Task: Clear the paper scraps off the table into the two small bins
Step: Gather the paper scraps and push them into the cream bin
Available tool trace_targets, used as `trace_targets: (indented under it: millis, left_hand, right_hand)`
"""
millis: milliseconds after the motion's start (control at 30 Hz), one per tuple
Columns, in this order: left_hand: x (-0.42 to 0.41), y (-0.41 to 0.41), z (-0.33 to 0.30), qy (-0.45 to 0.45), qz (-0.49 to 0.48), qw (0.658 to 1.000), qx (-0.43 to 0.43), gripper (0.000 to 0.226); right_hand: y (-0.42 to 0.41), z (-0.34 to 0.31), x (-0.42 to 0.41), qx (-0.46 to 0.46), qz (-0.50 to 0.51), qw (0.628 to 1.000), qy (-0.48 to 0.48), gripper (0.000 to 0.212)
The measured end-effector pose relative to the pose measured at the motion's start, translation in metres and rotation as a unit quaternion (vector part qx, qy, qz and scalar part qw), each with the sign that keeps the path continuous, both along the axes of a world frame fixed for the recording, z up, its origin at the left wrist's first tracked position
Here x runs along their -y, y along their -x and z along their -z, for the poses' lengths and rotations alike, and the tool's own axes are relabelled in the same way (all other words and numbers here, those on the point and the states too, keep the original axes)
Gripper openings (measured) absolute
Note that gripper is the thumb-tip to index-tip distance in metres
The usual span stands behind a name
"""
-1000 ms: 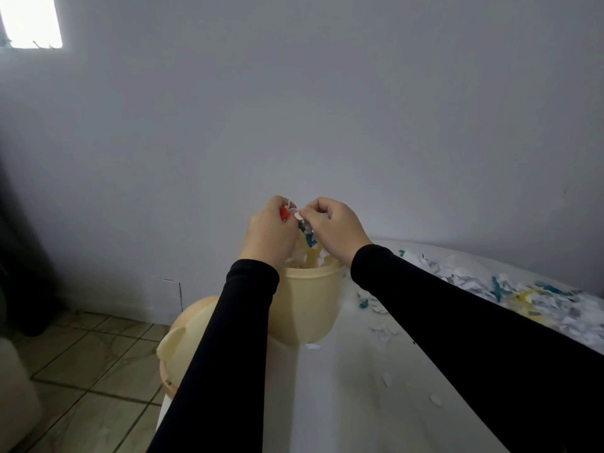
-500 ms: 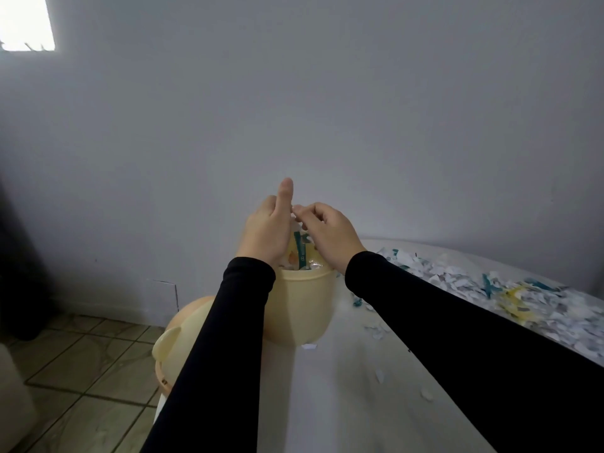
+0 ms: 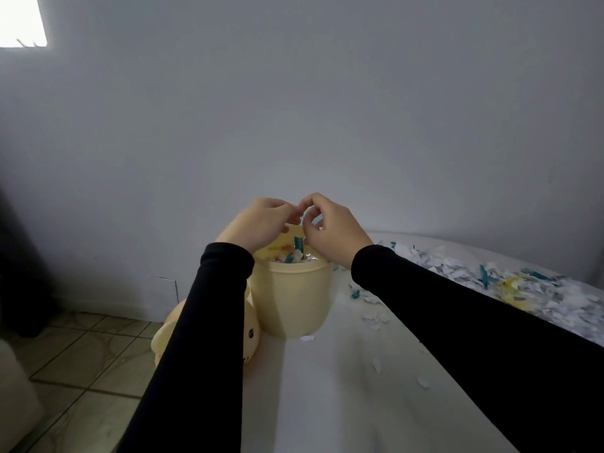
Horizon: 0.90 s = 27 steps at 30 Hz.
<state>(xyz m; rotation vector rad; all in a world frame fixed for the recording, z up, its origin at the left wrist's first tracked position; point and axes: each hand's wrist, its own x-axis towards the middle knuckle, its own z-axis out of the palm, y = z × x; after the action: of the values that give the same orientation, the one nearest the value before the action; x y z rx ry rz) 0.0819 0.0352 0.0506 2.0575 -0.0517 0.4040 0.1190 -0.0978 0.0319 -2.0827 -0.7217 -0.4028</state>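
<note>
Left thumb has folded down; left hand (image 3: 261,220) and right hand (image 3: 330,230) curl, fingertips meeting over the bin (image 3: 291,299); grip unclear.

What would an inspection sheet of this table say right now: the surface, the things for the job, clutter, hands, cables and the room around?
Surface: white table, mostly bare near the camera, scattered with loose bits farther out.
Job's things: upright yellow bin with scraps showing at its mouth; a second, duck-faced bin half hidden behind the left sleeve; a big paper scrap pile along the table's right side; stray scraps beside the upright bin.
Clutter: nothing seen beyond the scraps.
Hands: left hand and right hand meet fingertip to fingertip above the upright bin; whether they pinch anything cannot be told.
Cables: nothing seen.
Surroundings: plain grey wall, tiled floor, bright window at upper left.
</note>
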Motion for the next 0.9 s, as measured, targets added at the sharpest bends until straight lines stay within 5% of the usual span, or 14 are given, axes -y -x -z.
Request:
trace_targets:
  millis: [133,400,700,900]
  left_hand:
    - [-0.007,0.002,0.004,-0.027,-0.012,1.0,-0.011,0.029]
    - [0.01,-0.001,0.019,-0.086,-0.076,0.984,0.134,0.014]
    - [-0.002,0.003,0.021,-0.113,-0.117,0.979,0.126,0.016]
    - [0.014,0.025,0.013,-0.15,-0.124,0.961,0.195,0.014]
  right_hand:
    - [0.001,0.001,0.007,0.0,-0.008,0.999,0.032,0.023]
    - [0.006,0.001,0.011,0.002,-0.003,0.999,0.047,0.014]
    - [0.01,-0.004,0.005,-0.004,-0.015,0.991,0.136,0.023]
    - [0.019,0.016,0.033,0.064,0.065,0.996,0.016,0.016]
